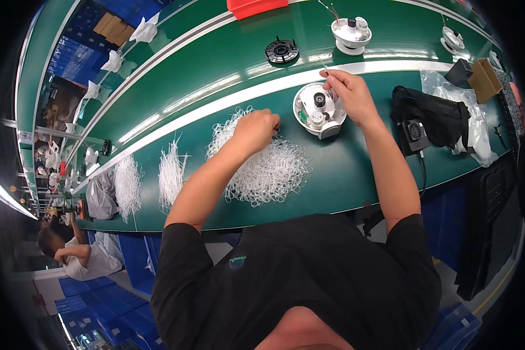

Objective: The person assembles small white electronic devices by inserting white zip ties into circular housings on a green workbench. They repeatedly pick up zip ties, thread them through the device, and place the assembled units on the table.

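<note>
Nearest you on the green workbench (344,192), at the middle of the frame, lies a tangled heap of thin white plastic loops (268,172); to its left are a bundle of straight white plastic strips (171,175) and another pale, stringy bundle (128,188). Your left hand (256,129) rests over the heap's upper part, fingers curled; their tips are hidden, so I can't tell how far they part or whether they hold a loop. Since the loops interlock, lifting one sharply could drag others along and scatter them. Right of centre, the white round housing with a black lens (321,112) sits on the bench, its open face showing parts inside. Just beyond it, your right hand (353,98) pinches a thin light-coloured cable (324,67), thumb and fingertips closed together. Whether that cable runs into the housing isn't clear; if it does, a hard pull could strain its joint or tip the housing, and a loose pinch could let it slip. Over the white rail, on the green belt (216,64) across the upper frame, stand a black spoked plastic ring (282,51) and a similar white domed unit with upright wires (351,38), where a far reach might snag them.
</note>
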{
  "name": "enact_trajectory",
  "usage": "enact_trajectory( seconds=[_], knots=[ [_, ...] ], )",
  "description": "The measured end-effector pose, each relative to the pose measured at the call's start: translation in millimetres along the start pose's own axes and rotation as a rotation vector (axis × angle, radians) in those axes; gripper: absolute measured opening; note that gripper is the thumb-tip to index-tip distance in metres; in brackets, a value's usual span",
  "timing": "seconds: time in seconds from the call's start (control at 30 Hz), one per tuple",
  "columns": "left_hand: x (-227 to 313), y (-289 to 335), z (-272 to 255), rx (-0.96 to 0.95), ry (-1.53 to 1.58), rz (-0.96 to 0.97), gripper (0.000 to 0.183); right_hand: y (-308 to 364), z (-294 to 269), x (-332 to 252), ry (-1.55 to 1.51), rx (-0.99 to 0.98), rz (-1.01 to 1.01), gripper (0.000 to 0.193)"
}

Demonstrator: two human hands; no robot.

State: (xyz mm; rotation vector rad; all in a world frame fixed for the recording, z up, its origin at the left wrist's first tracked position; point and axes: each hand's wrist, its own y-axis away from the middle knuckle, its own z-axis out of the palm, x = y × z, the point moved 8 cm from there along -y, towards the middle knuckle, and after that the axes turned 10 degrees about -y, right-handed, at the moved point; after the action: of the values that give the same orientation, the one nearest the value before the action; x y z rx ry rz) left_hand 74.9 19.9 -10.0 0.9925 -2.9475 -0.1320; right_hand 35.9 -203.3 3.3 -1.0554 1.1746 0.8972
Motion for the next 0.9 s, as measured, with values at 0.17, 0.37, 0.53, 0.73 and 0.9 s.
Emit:
enact_trajectory(
  seconds=[0.17,0.37,0.53,0.73,0.9],
  knots=[
    [-3.9,-6.2,7.3,-0.014,-0.036,0.024,0.003,-1.6,-1.9,2.9,0.005,-0.004,0.004,0.029],
    [-21.4,-6.9,-5.8,0.061,0.220,-0.065,0.010,-2.2,-4.6,3.4,0.024,-0.016,-0.016,0.029],
    [-59.0,-6.5,-7.4,0.086,0.879,-0.158,0.008,-1.0,-2.1,-2.4,0.078,-0.040,0.002,0.028],
    [-51.9,-2.8,-20.4,0.112,1.441,-0.099,0.013,4.3,7.2,-15.9,0.197,-0.087,-0.106,0.025],
    [-29.9,-23.2,-38.3,0.243,1.464,-0.034,0.015,2.8,20.1,-19.1,0.251,-0.198,-0.048,0.022]
  ],
)
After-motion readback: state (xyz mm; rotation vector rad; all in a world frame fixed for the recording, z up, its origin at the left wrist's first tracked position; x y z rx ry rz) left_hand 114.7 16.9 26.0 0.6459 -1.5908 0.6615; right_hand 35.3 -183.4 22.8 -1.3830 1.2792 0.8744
